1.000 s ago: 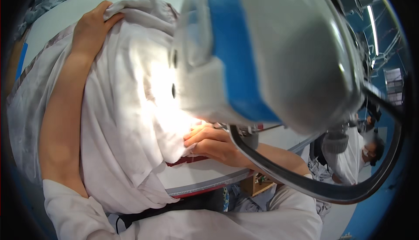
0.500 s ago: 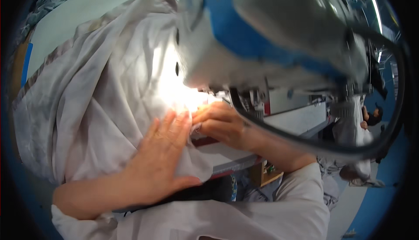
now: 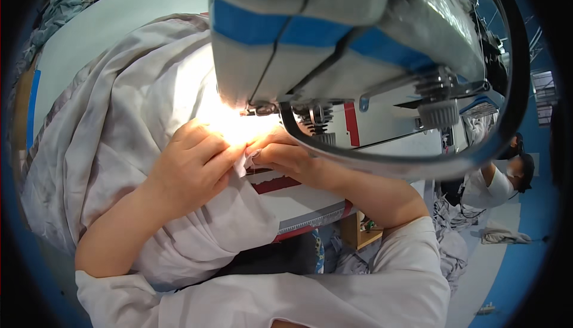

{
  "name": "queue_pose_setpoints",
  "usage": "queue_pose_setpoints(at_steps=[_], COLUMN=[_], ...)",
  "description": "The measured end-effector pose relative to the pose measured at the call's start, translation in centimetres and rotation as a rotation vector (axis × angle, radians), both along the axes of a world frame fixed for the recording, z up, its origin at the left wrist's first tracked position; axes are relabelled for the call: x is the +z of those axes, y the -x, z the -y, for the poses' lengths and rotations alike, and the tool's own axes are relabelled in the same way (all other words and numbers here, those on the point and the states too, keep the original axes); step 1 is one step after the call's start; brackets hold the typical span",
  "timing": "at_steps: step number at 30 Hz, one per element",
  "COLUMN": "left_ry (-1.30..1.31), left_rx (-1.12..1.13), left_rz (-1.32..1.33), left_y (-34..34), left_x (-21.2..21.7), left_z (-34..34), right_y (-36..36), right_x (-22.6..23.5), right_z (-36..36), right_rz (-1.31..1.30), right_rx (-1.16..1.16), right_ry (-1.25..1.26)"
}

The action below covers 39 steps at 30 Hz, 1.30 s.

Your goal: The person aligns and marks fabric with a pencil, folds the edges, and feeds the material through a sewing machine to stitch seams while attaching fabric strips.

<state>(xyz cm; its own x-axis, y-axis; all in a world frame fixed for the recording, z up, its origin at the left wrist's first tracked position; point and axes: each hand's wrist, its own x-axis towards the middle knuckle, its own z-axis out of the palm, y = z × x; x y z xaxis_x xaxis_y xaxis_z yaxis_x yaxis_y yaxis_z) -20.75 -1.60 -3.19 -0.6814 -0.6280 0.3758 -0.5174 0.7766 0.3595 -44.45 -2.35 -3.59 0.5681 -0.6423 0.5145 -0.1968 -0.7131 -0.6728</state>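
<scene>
Nearest you, your two white sleeves enter from the lower edge; both elbows are cut off there. Your left hand (image 3: 191, 170) lies on the pale grey fabric (image 3: 113, 125), fingers curled and pinching a fold of it just beside your right hand (image 3: 286, 158). The right-hand fingers are bent closed on the same fold, thumb side toward you; the fingertips of both hands are washed out by the lamp glare, so the exact grip is hard to read and the needle, probably just beyond them, cannot be made out. One piece of fabric shows, heaped over the near left edge of the table (image 3: 119, 17) and hanging off it. Farther off, one sewing machine (image 3: 334, 35) overhangs the hands, hiding the table's far right.
</scene>
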Motion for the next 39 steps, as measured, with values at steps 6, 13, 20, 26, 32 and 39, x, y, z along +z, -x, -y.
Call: queue_pose_setpoints(at_steps=[6, 13, 20, 26, 32, 39], left_ry=[0.076, 0.056, 0.146, 0.088, 0.15, 0.143], left_rx=[-0.079, -0.1, -0.117, 0.016, 0.065, -0.03], left_rz=[0.009, 0.097, 0.163, 0.019, -0.069, -0.122], left_y=[-0.9, -0.3, -0.1, 1.5, 2.0, 1.4], left_x=[-0.3, 2.0, 2.3, 1.6, 0.3, 0.4], left_z=[1.2, 1.0, 0.6, 0.3, 0.9, 1.1], right_y=[0.3, 0.3, 0.9, 0.4, 1.0, 1.0], right_x=[-0.8, -1.4, -0.4, 0.6, 1.0, 1.1], right_z=[-0.3, -1.4, -2.0, -1.8, -2.1, -2.2], right_rz=[-0.058, -0.137, -0.353, -0.22, -0.349, -0.376], right_rx=[0.024, -0.134, -0.178, -0.265, -0.29, -0.288], right_ry=[-0.542, -0.822, 0.233, -0.004, 0.059, 0.184])
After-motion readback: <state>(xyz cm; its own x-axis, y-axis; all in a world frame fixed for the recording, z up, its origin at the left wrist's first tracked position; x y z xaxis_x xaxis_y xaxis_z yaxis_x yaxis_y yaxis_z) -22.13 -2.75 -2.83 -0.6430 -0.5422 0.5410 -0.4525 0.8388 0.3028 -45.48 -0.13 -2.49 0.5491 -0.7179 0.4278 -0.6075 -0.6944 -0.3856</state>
